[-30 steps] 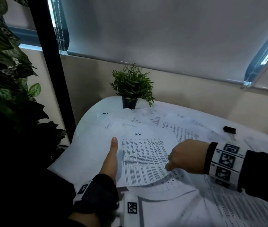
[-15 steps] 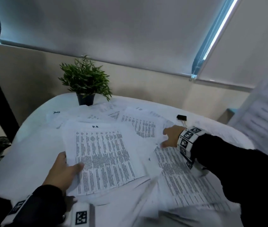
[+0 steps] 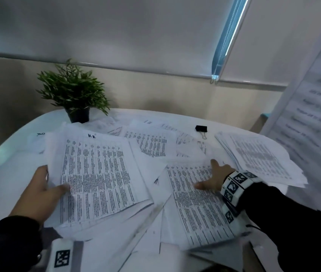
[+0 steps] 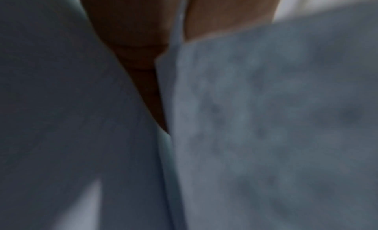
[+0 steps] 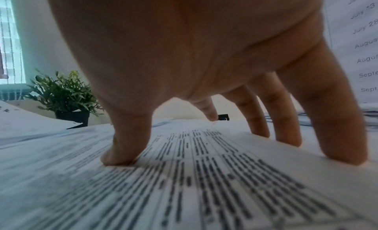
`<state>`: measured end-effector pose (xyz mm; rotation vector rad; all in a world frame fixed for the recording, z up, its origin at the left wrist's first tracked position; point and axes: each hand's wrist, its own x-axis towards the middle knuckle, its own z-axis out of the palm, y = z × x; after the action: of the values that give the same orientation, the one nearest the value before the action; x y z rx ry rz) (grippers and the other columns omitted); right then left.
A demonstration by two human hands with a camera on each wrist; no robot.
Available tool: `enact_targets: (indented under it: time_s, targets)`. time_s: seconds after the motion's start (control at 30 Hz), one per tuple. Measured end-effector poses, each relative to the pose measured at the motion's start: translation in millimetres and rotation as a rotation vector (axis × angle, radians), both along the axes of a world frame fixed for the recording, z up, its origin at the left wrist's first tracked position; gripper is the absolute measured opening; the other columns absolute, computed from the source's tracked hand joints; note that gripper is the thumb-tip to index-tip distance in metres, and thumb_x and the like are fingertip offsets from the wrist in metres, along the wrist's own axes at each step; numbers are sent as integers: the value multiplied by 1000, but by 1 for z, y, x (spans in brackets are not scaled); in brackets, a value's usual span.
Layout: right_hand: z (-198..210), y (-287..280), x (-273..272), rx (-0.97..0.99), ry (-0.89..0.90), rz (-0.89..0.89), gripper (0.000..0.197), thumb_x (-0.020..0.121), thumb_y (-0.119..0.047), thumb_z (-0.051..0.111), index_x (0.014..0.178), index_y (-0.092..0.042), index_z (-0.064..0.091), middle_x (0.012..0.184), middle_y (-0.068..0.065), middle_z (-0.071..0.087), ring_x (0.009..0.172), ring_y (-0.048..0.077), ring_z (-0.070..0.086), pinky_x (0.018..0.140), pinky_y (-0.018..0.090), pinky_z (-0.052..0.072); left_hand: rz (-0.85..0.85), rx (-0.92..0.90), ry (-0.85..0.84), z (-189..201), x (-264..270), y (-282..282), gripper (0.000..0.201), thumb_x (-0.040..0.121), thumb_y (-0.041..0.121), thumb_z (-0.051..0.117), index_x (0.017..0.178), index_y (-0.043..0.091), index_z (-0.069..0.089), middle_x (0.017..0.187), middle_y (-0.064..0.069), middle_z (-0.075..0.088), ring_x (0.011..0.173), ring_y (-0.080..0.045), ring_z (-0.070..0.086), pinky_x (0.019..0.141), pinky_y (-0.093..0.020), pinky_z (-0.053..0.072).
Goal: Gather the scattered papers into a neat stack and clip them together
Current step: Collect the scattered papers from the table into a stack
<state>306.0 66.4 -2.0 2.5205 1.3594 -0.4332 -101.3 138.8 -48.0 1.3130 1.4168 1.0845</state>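
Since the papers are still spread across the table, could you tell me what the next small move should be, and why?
Probably slide the right hand leftward, dragging the sheet under its spread fingertips toward the bundle the left hand pinches by its edge. The sheets still lie fanned apart, and the binder clip sits unused at the far side.

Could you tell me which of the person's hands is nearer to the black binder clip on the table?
Right. The right hand presses spread fingertips on a printed sheet just in front of the binder clip. The left hand grips a sheaf of papers across the table, farther away.
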Motion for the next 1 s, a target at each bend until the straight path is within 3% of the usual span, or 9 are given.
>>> enact_targets:
  time_s: [0.2, 0.33, 0.5, 0.7, 0.77, 0.83, 0.9, 0.97, 1.0]
  targets:
    - [26, 7, 31, 250, 45, -127, 70, 79, -17, 69, 140, -14, 32, 123, 12, 55, 108, 28, 57, 81, 31, 47, -59, 136, -22, 29, 12, -9, 34, 90, -6, 55, 114, 15, 47, 93, 4, 61, 84, -19, 59, 72, -35, 47]
    - [38, 3, 43, 313, 83, -128, 39, 79, -18, 72, 117, -13, 63, 124, 6, 59, 111, 24, 57, 81, 24, 42, -76, 104, 55, 27, 13, -14, 31, 91, -1, 55, 109, 22, 44, 94, 11, 59, 94, -28, 57, 85, -44, 44]
    - [47, -5, 43, 394, -76, -33, 25, 94, -18, 48, 112, -13, 64, 118, 11, 63, 104, 30, 59, 84, 32, 46, -103, 69, 118, 31, 20, -21, 38, 89, -3, 52, 108, 27, 40, 98, 8, 59, 102, -32, 57, 93, -53, 44]
    - [97, -13, 46, 845, 63, -7, 20, 97, -12, 42, 109, -16, 58, 106, 15, 63, 84, 29, 54, 74, 29, 39, -139, 38, 19, 38, 46, -35, 82, 85, -16, 51, 135, 42, 22, 120, -13, 56, 98, -30, 60, 85, -39, 44]
    - [109, -13, 41, 967, 108, -37, 20, 96, -12, 42, 109, -17, 58, 103, 13, 62, 84, 25, 51, 72, 25, 33, -183, 100, 119, 36, 54, -37, 89, 83, -17, 52, 133, 51, 23, 136, -6, 46, 120, -24, 49, 93, -32, 38]
    - [110, -8, 31, 1027, 189, -72, 21, 96, -11, 43, 111, -18, 57, 100, 11, 62, 85, 22, 49, 72, 24, 31, -223, 123, 199, 34, 63, -39, 73, 83, -18, 47, 127, 40, 42, 137, 6, 42, 122, -8, 37, 93, -19, 33]
    - [100, 3, 17, 1027, 290, -69, 21, 96, -12, 43, 112, -19, 54, 98, 10, 64, 83, 20, 50, 73, 25, 33, -238, 53, 144, 31, 75, -39, 47, 87, -9, 48, 108, 31, 61, 130, 6, 50, 121, -9, 42, 90, -19, 34]
    - [82, 15, -1, 972, 390, -18, 20, 96, -11, 42, 112, -20, 50, 90, 11, 63, 74, 24, 53, 64, 26, 36, -180, -76, -57, 31, 85, -40, 16, 91, 28, 55, 94, 28, 71, 128, 5, 56, 129, -15, 44, 100, -28, 31]
    - [71, 20, -12, 930, 440, 16, 19, 96, -10, 42, 111, -20, 49, 85, 10, 61, 73, 25, 54, 61, 27, 37, -170, -147, -146, 29, 89, -38, 36, 84, 55, 54, 95, 26, 73, 129, 5, 57, 130, -17, 44, 106, -34, 29]
